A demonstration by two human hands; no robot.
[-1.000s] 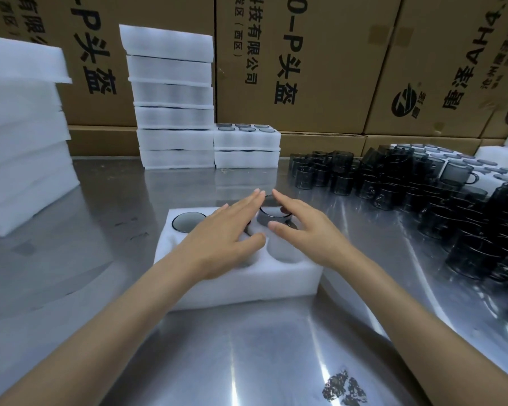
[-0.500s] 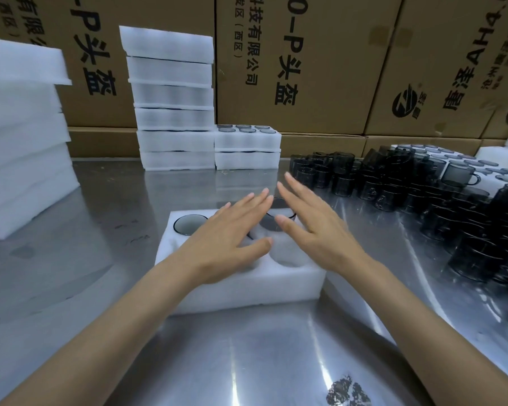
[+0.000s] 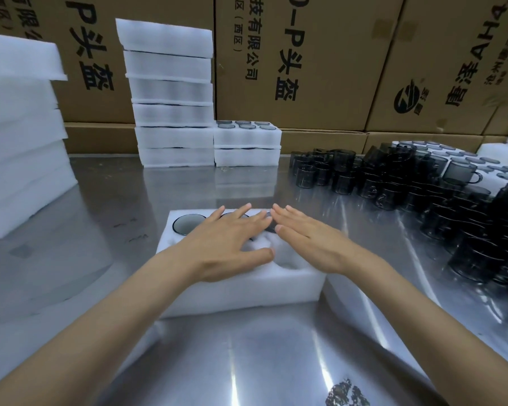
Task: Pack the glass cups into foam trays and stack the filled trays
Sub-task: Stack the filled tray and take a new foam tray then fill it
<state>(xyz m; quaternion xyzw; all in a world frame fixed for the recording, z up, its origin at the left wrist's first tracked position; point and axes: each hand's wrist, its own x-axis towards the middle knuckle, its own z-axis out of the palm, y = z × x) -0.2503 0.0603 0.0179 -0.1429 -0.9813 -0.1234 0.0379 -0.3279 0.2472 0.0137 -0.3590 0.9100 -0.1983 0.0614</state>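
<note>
Now, loose cups (image 3: 440, 189): crowd the steel table from your 1 to 3 o'clock, well apart from the tray.
Foam tray (image 3: 241, 291): at 12, long axis left-right; near-row pockets look unfilled.
Right hand (image 3: 311, 241): flat, fingers straight, holding nothing; nearer the cups.
Left hand (image 3: 226, 247): flat on the tray, gripping nothing.

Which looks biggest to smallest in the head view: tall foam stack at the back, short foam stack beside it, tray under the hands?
1. Tray under the hands, though it is nearest the camera, so unsure.
2. Tall foam stack.
3. Short foam stack.
</note>
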